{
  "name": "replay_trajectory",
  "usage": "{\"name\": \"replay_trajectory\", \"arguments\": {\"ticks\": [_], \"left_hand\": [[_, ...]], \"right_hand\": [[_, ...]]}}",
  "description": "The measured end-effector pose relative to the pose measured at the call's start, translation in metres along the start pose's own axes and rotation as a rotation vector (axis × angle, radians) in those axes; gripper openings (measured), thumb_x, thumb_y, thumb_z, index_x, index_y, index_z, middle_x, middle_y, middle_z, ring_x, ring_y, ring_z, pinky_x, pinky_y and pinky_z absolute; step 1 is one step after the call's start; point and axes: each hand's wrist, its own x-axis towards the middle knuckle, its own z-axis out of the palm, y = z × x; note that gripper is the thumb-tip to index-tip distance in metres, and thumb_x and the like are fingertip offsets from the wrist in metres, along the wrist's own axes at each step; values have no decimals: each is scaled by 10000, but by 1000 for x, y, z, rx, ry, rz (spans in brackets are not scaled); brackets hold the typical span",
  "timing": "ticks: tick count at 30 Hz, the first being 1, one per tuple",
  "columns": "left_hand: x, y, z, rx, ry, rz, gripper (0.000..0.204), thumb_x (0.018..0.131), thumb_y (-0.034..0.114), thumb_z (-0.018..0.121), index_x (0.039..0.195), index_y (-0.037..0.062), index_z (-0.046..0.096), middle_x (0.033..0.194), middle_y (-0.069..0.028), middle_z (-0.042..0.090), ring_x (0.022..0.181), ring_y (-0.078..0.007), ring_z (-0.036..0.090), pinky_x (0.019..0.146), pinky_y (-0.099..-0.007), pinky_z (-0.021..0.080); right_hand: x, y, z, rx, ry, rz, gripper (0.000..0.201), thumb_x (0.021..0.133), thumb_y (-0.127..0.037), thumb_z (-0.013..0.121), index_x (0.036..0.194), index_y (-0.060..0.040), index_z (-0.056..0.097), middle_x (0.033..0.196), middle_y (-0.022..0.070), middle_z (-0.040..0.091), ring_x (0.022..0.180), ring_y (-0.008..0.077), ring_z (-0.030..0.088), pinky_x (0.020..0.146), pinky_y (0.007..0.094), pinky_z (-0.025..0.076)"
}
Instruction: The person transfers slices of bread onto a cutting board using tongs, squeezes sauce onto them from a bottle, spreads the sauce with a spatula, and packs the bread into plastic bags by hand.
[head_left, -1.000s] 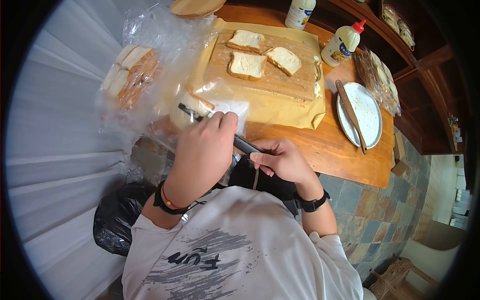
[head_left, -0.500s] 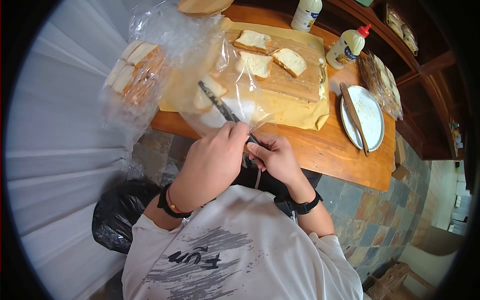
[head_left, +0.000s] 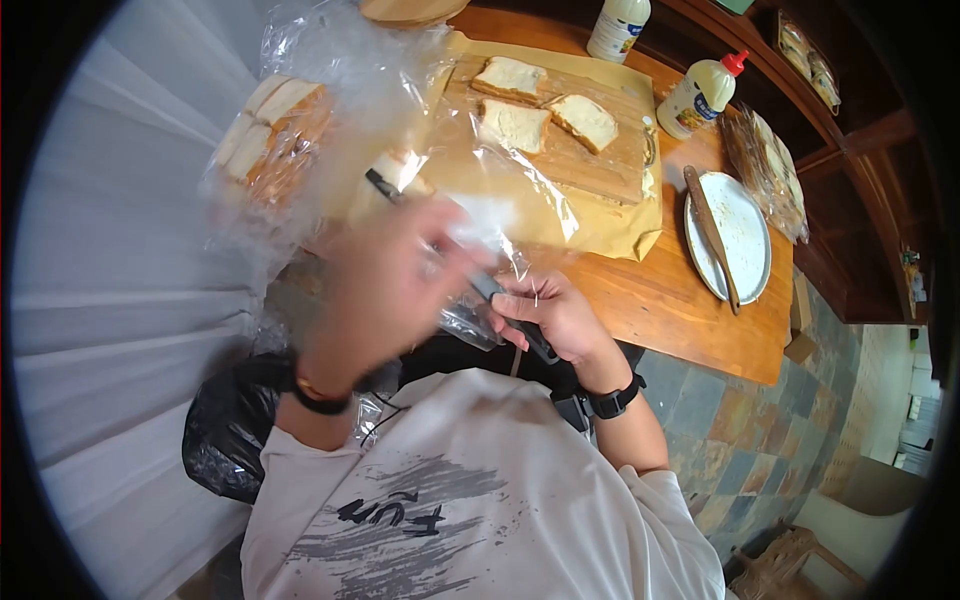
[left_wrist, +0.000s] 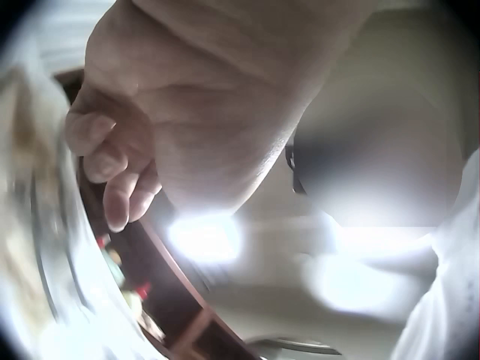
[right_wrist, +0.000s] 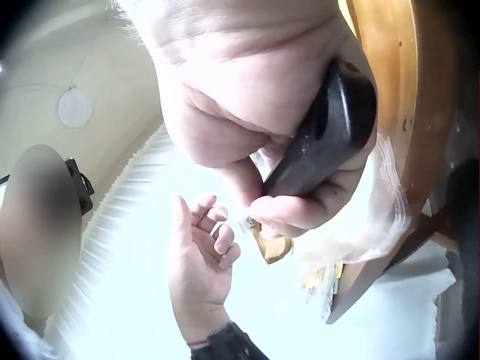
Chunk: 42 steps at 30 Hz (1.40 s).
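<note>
My right hand (head_left: 558, 315) grips the black handle of a long, dark-bladed knife (head_left: 530, 341), its handle lying across the palm in the right wrist view. The blade points away to the left, partly hidden behind my left hand (head_left: 375, 290) and clear plastic film (head_left: 530, 185). Blurred in the head view, the left hand shows loosely bent fingers with nothing between them in the right wrist view. Past the blade's tip, a bread slice (head_left: 402, 165) shows near the film. Three spread bread slices (head_left: 515, 125) lie on a wooden board (head_left: 590, 180).
Bagged bread (head_left: 270, 130) is at the left. A squeeze bottle with a red cap (head_left: 697, 97) and another bottle (head_left: 617, 32) stand at the back. On the right, a wooden spatula (head_left: 708, 235) lies across a white plate (head_left: 745, 240), near another bread bag (head_left: 768, 165).
My left hand has come away from the knife and moved left, blurring. The blade has swung lower and leftward since half a second ago. The right hand keeps its hold on the handle.
</note>
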Motion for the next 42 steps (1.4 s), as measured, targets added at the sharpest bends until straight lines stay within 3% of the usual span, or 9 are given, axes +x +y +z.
{"name": "replay_trajectory", "arguments": {"ticks": [2,4,11,13,23,32,34,37,42], "left_hand": [[24,-26,-36,162,226,-120,237,1004,184,679,1161,8,659,968,-63,701,854,-120,643,752,-297,522],[47,-77,-56,237,395,-97,288,1022,215,655,1183,-22,629,1055,-113,697,991,-221,665,846,-327,518],[57,-95,-64,-397,-78,-430,248,1078,224,587,1151,-1,664,960,3,698,840,-49,614,739,-233,497],[57,-101,-62,-453,-168,-379,215,1082,204,574,1048,26,690,831,53,637,615,15,431,551,-165,329],[55,-112,-35,-695,76,-365,207,1056,194,623,1057,17,730,841,8,666,641,-52,569,574,-206,442],[62,-110,-2,-394,257,-458,309,985,235,721,1168,-13,692,955,-46,693,694,-101,626,613,-244,492],[50,-105,10,141,463,-142,357,938,239,758,1172,-10,654,995,-89,681,787,-191,672,702,-319,538],[21,-51,32,106,39,-89,414,905,279,774,1149,1,588,1094,-171,641,902,-376,681,786,-464,546],[0,3,69,174,-210,-31,367,915,318,766,1075,37,593,997,-148,603,894,-349,680,704,-439,550]], "right_hand": [[-3,3,-6,-81,-16,-26,206,1015,-127,668,877,23,698,734,36,644,555,88,539,513,250,410],[-7,2,-9,-167,-39,-54,215,1020,-149,669,891,20,698,744,33,643,560,84,536,513,246,403],[-33,-22,-25,-403,-4,16,102,985,-83,720,978,19,714,701,-15,598,564,56,469,534,239,378],[-42,-35,-25,-496,64,62,138,972,-83,735,1060,23,730,722,-12,617,580,51,482,540,238,389],[-35,-25,-40,-468,-49,108,171,992,-110,689,869,7,704,672,-15,609,556,54,502,517,244,412],[-31,-20,-35,-544,257,300,231,992,-138,648,802,-9,672,674,3,637,537,69,552,495,240,437],[-31,-21,-30,-577,295,298,213,976,-140,641,813,-7,678,700,11,656,552,76,570,502,239,456],[-33,-22,-21,-590,328,311,202,970,-135,640,829,1,686,717,17,666,561,81,581,501,239,458],[-36,-18,-4,-554,304,291,209,990,-158,651,992,38,724,722,29,649,579,93,603,507,260,482]]}}
